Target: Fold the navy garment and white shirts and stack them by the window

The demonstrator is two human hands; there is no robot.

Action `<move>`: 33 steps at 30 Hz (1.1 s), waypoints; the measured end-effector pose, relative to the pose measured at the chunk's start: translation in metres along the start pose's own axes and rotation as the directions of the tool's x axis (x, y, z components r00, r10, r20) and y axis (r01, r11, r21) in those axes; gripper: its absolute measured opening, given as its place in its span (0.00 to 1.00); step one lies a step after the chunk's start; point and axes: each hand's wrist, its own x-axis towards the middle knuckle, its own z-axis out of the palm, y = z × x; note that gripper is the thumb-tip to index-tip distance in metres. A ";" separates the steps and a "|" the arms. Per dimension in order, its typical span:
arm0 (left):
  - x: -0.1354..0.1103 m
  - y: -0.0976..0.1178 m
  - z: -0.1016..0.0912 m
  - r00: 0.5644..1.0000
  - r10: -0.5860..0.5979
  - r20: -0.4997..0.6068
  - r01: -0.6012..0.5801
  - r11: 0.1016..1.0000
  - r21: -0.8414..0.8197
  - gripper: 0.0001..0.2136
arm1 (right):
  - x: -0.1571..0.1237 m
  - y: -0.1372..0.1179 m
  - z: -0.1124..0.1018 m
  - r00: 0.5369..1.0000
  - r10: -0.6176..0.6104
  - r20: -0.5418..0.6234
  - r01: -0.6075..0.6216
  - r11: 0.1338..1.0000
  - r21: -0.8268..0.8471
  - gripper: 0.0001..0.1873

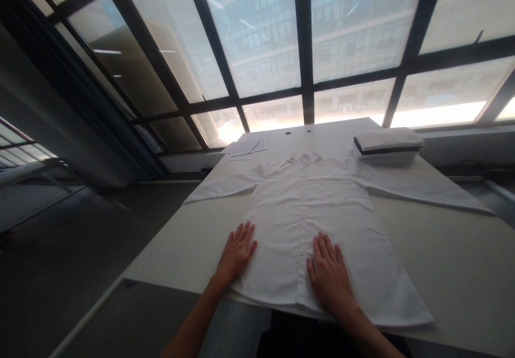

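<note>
A white long-sleeved shirt (281, 229) lies front side up on the white table (181, 245), its collar toward the window and its hem at the near edge. Both sleeves stretch out to the sides, and the button placket runs down the middle. My left hand (237, 253) rests flat at the left side edge of the shirt, fingers outstretched. Just right of the placket, my right hand (330, 272) lies palm down on the lower front, fingers extended. Neither hand grips the cloth. Light creases cross the shirt body.
A stack of folded cloth (388, 140), white with a dark layer, sits at the table's back right. Sheets of paper (245, 146) lie at the back left. Large dark-framed windows (308, 52) rise behind the table. A dark curtain (80, 84) hangs at left.
</note>
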 end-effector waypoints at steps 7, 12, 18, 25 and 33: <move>0.007 0.000 -0.005 0.999 -0.051 0.021 0.051 0.999 -0.016 0.26 | 0.000 0.000 0.000 1.000 -0.002 -0.020 0.002 1.000 0.008 0.33; 0.034 0.046 -0.022 1.000 0.022 -0.017 -0.023 0.998 -0.065 0.26 | 0.000 -0.002 -0.004 1.000 0.008 -0.001 -0.008 1.000 0.000 0.33; 0.083 0.122 -0.019 0.976 0.214 0.027 -0.207 0.963 -0.172 0.28 | 0.001 -0.005 -0.010 1.000 0.014 0.024 -0.013 1.000 -0.022 0.33; 0.125 0.153 0.003 0.978 0.203 0.043 -0.194 0.967 -0.163 0.29 | 0.002 -0.003 -0.007 0.999 0.027 0.039 -0.027 1.000 -0.012 0.33; 0.121 0.151 0.010 0.982 0.187 -0.012 -0.187 0.973 -0.134 0.27 | 0.002 -0.003 -0.005 0.997 0.048 0.055 -0.049 0.999 0.007 0.33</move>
